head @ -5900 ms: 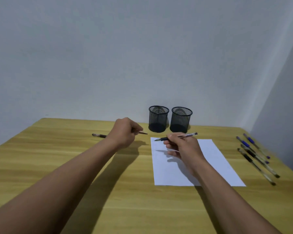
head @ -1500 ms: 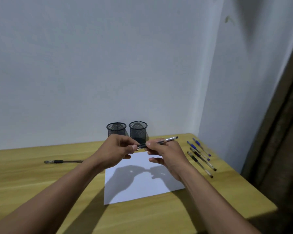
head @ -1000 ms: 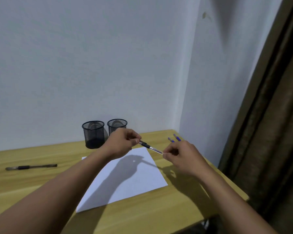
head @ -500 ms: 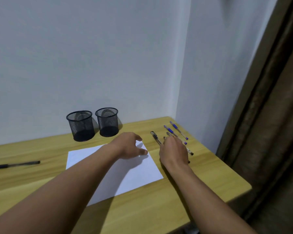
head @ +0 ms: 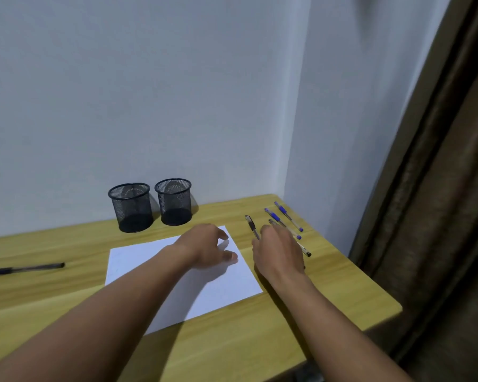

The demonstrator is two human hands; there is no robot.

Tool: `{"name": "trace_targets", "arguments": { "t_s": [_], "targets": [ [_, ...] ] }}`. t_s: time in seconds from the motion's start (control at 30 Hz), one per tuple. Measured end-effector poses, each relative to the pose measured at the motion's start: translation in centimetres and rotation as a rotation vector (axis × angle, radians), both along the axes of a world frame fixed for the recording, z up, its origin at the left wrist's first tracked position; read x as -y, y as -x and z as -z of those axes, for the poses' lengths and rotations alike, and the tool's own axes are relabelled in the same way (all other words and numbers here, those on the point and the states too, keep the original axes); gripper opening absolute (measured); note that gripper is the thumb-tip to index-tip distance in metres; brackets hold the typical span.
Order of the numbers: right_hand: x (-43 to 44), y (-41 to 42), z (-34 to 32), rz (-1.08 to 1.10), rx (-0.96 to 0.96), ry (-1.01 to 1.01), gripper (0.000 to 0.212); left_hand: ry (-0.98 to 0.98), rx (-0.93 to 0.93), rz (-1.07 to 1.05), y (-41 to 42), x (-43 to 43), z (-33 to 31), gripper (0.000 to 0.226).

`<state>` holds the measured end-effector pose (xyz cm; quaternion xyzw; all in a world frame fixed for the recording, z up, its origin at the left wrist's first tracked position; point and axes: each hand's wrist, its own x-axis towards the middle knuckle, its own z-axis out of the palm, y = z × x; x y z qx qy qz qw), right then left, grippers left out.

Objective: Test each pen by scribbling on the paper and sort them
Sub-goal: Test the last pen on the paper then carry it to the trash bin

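A white sheet of paper [head: 133,263] lies on the wooden table [head: 246,340]. My left hand [head: 207,248] hovers palm down over the sheet's far right corner, fingers loosely apart and holding nothing. My right hand [head: 279,252] is just right of the sheet, palm down over a row of pens, fingers spread. A black pen [head: 251,226] lies flat on the table, its near end at my right thumb. Two blue pens [head: 284,216] lie beyond my fingers, and a clear pen [head: 304,250] pokes out from under the hand. Another black pen [head: 25,268] lies alone at the far left.
Two black mesh cups [head: 130,208] [head: 174,202] stand side by side against the back wall, with nothing visible in them. The table ends close to the right of the pens, where a side wall and a brown curtain [head: 439,216] stand.
A second ago both hands held the black pen over the paper. It now lies on the table beside the pen row, and the left hand has let go and dropped towards the sheet.
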<state>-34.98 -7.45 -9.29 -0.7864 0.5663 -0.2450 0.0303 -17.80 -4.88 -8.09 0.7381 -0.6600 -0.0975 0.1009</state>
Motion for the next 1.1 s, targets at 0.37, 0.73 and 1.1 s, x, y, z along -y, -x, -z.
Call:
{"name": "trace_targets", "arguments": {
  "t_s": [0.37,0.73,1.1],
  "targets": [
    [-5.1,-7.5,-3.9,-0.254,0.015,-0.013,0.028,0.179,0.017,-0.161,-8.6,-11.0,-2.3,0.039],
    [-12.8,-25.6,-1.3,-0.677,-0.042,-0.156,0.034,0.326,-0.014,-0.612,-25.2,-22.6,0.8,0.045],
    [-13.6,-31.6,0.3,-0.646,-0.238,-0.034,0.014,0.272,0.25,-0.61,-29.9,-22.2,3.1,0.025]
  ]
}}
